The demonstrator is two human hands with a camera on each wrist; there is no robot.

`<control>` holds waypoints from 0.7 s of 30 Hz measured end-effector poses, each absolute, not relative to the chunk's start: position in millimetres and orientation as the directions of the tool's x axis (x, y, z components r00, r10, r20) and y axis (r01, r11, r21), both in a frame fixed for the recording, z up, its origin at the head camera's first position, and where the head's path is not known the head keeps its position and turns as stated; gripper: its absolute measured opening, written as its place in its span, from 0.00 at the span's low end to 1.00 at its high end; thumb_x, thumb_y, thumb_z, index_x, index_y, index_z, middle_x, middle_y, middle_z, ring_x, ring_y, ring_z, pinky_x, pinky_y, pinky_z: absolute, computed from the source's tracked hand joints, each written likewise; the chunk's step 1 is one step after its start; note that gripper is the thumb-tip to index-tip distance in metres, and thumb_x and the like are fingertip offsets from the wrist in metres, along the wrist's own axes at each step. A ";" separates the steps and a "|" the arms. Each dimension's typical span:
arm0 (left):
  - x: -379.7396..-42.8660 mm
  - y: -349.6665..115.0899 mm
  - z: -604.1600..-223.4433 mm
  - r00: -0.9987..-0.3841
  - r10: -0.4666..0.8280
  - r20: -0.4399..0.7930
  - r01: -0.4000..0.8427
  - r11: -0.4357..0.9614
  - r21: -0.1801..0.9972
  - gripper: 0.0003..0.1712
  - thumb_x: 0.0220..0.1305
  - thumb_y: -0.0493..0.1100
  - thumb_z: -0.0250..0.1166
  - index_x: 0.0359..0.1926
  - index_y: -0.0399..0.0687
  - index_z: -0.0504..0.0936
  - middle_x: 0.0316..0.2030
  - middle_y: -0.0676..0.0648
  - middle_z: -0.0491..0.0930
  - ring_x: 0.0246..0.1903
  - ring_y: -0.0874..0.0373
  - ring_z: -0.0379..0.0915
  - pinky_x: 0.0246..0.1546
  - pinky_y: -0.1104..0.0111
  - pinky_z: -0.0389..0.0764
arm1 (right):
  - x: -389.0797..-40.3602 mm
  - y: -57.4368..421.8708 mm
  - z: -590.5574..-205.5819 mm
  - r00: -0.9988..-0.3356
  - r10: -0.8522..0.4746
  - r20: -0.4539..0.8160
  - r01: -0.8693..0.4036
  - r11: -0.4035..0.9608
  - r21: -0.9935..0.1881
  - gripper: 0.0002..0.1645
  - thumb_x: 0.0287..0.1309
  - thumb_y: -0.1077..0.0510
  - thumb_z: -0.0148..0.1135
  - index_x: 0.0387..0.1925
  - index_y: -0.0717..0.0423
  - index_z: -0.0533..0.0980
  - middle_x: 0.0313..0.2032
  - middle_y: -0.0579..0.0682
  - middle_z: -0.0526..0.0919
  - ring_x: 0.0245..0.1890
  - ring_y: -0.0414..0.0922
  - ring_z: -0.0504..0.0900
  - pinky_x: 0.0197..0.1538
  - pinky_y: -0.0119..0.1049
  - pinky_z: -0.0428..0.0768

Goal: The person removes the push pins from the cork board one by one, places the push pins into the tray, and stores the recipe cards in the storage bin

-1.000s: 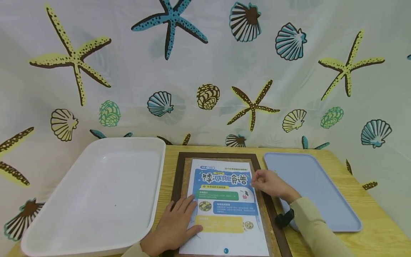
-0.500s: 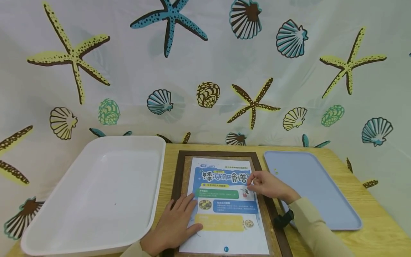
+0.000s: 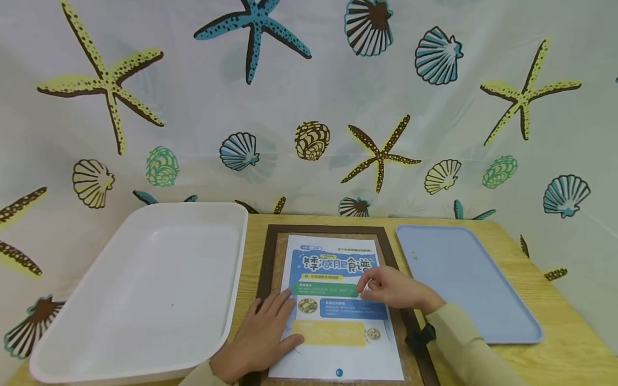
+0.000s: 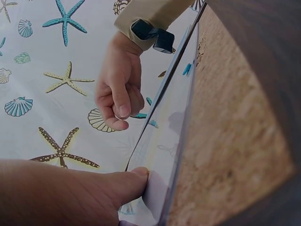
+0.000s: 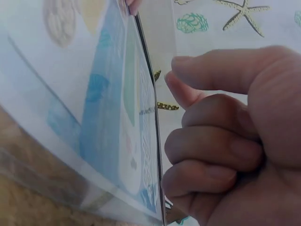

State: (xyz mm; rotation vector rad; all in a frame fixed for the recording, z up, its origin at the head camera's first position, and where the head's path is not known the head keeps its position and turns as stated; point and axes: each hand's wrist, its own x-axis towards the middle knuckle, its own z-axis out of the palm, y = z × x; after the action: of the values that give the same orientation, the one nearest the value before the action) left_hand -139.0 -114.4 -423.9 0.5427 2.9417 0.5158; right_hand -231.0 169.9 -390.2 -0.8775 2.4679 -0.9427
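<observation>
In the head view my left hand [image 3: 263,335] rests on the left side of a printed sheet [image 3: 333,362], fingers extended and thumb spread. The sheet, with blue, green and yellow blocks, lies on a cork board with a dark brown frame [image 3: 328,229]. A small blue pin [image 3: 339,372] sits at the sheet's bottom. My right hand [image 3: 398,289] is over the sheet's right half with fingers curled. Thumb [image 5: 181,66] and index finger [image 5: 181,92] come together at the tips in the right wrist view, and nothing shows between them.
A large white basin [image 3: 145,279] stands left of the board. To its right lies a light blue tray [image 3: 473,289], with small yellow bits [image 3: 414,255] near its left edge. All are on a wooden table [image 3: 574,343], before a patterned cloth [image 3: 289,107].
My right hand has shifted left and slightly toward me, from the sheet's right edge to over its middle blocks. The yellow bits on the tray have come into view. My left hand has stayed.
</observation>
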 end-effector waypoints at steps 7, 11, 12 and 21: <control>-138.7 -115.6 -420.9 -0.931 0.361 -0.051 0.323 0.881 0.346 0.42 0.60 0.62 0.63 0.67 0.42 0.65 0.70 0.39 0.59 0.70 0.38 0.52 0.64 0.36 0.53 | -222.2 163.2 -388.6 -0.663 -0.742 -0.101 -0.479 0.524 -0.704 0.06 0.61 0.63 0.62 0.39 0.61 0.80 0.12 0.39 0.57 0.13 0.33 0.51 0.27 0.25 0.64; -139.0 -115.9 -421.5 -0.930 0.364 -0.040 0.329 0.878 0.346 0.42 0.61 0.62 0.63 0.67 0.42 0.66 0.70 0.39 0.59 0.70 0.38 0.52 0.64 0.37 0.54 | -219.0 161.4 -387.0 -0.645 -0.757 -0.103 -0.484 0.510 -0.711 0.06 0.60 0.62 0.63 0.39 0.60 0.80 0.13 0.39 0.57 0.13 0.33 0.50 0.26 0.25 0.63; -139.0 -115.9 -421.7 -0.930 0.365 -0.039 0.330 0.877 0.348 0.42 0.61 0.62 0.63 0.67 0.41 0.66 0.70 0.39 0.59 0.70 0.38 0.52 0.64 0.37 0.53 | -218.4 160.8 -386.6 -0.641 -0.760 -0.107 -0.482 0.507 -0.715 0.06 0.60 0.62 0.63 0.39 0.60 0.80 0.13 0.39 0.57 0.13 0.33 0.50 0.26 0.25 0.63; -140.3 -115.3 -423.2 -0.928 0.371 -0.030 0.336 0.870 0.359 0.42 0.60 0.61 0.63 0.67 0.41 0.66 0.70 0.39 0.59 0.70 0.38 0.53 0.64 0.36 0.53 | -210.2 153.0 -388.3 -0.544 -0.829 -0.128 -0.510 0.448 -0.734 0.06 0.60 0.62 0.64 0.39 0.59 0.80 0.13 0.36 0.56 0.13 0.31 0.50 0.37 0.24 0.74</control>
State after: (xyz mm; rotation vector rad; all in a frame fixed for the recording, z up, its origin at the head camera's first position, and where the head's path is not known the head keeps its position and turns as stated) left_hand -140.3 -115.3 -423.2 0.5580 2.9427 0.5385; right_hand -210.2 153.0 -388.3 -1.1213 2.2275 -0.8949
